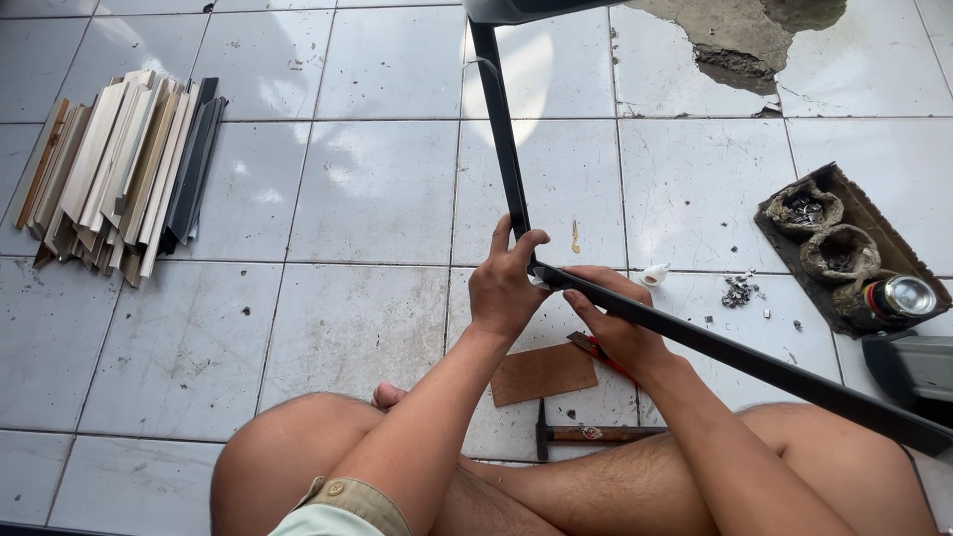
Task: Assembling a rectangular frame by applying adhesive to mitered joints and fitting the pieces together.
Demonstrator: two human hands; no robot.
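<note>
While both hands clamp the black frame corner (541, 273), left grip (506, 283), right grip (615, 323).

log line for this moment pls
left hand: grips frame corner | right hand: holds lower black strip | floor: hammer, moulding stack

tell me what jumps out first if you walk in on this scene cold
At centre, the left hand and right hand press two black frame strips together at a corner, above the person's crossed bare legs on the white tiled floor. A stack of pale moulding strips lies far left; a hammer lies between the legs, and a tray of small metal bits sits right.
</note>
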